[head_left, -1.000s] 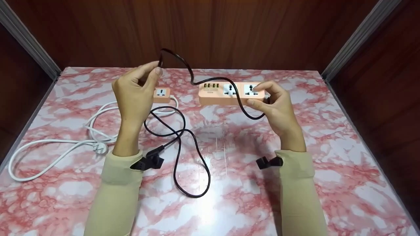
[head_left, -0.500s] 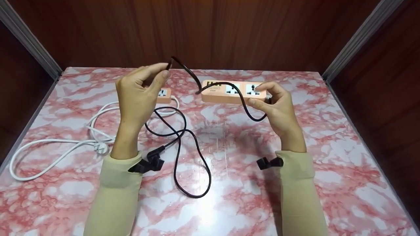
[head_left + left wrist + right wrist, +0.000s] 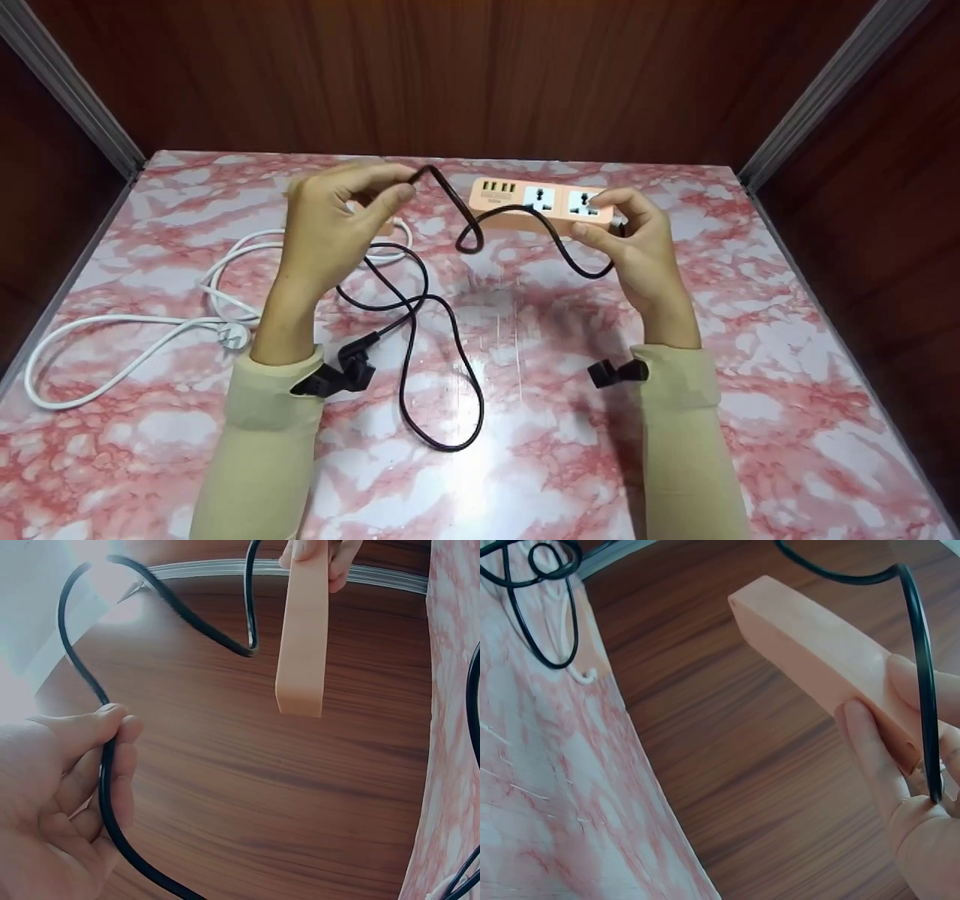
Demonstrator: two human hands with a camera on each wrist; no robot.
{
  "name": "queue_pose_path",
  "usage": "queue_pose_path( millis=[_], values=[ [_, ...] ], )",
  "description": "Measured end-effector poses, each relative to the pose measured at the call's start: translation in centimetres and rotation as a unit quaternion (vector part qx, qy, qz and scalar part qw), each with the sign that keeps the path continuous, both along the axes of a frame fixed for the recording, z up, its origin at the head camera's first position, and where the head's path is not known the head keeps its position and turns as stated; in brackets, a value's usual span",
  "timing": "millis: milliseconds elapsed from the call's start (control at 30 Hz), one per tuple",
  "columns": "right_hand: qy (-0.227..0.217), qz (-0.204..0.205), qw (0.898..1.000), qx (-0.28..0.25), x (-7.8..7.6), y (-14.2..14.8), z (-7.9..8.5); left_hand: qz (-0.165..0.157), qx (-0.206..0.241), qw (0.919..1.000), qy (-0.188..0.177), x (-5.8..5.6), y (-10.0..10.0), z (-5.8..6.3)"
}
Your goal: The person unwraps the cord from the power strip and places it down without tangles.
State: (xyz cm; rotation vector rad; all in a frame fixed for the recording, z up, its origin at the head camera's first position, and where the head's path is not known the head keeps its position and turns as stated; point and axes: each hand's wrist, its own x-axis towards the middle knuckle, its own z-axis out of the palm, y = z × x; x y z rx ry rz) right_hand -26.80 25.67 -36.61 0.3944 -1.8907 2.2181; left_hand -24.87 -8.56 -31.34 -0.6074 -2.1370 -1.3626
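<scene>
Held up above the table, an orange power strip (image 3: 517, 219) with USB ports and white sockets is gripped at its right end by my right hand (image 3: 637, 240). Its black cord (image 3: 574, 262) leaves that end, beside the right palm, and runs across in front of the strip in bends. My left hand (image 3: 330, 225) pinches this cord between thumb and fingers, as the left wrist view shows with the cord (image 3: 109, 765) crossing the fingers. Below, the rest of the cord lies looped on the table, ending in a black plug (image 3: 358, 346) near my left sleeve.
Behind my left hand sits a second orange power strip (image 3: 386, 229), mostly hidden. Its white cord (image 3: 112, 319) spreads in loops over the left of the marbled table (image 3: 570, 450), with a white plug (image 3: 234, 335). Brown wood-look panels (image 3: 480, 75) enclose the back and sides.
My left hand has moved right and down with the cord, closer to my right hand. The cord between them has folded into a tighter bend. The held strip has shifted slightly right.
</scene>
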Motion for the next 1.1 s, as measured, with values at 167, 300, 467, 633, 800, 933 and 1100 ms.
queue_pose_path(
  millis=[167, 300, 467, 633, 800, 933, 1100],
  values=[
    [-0.004, -0.007, 1.000, -0.007, -0.2, -0.1, -0.1, -0.026, -0.044, 0.9986, -0.016, 0.2, -0.1, -0.1],
    [-0.009, -0.016, 1.000, -0.003, -0.3, -0.1, -0.2, -0.041, -0.073, 0.9962, -0.026, 0.2, -0.3, -0.3],
    [-0.013, -0.027, 1.000, 0.003, -0.5, -0.1, -0.5, -0.025, -0.121, 0.9917, -0.037, 0.2, -0.4, -0.7],
    [-0.018, -0.032, 0.999, 0.002, -0.9, -0.1, -0.8, -0.031, -0.155, 0.9863, -0.046, 0.3, -0.4, -1.0],
    [-0.025, -0.031, 0.999, -0.001, -1.1, -0.2, -1.1, -0.046, -0.175, 0.9820, -0.053, 0.6, -0.1, -1.4],
    [-0.037, -0.034, 0.999, 0.000, -1.2, 0.1, -1.4, -0.064, -0.194, 0.9760, -0.075, 0.8, 0.2, -1.9],
    [-0.051, -0.040, 0.998, 0.007, -1.6, 0.6, -1.9, -0.096, -0.215, 0.9673, -0.095, 0.8, 1.0, -2.9]
  ],
)
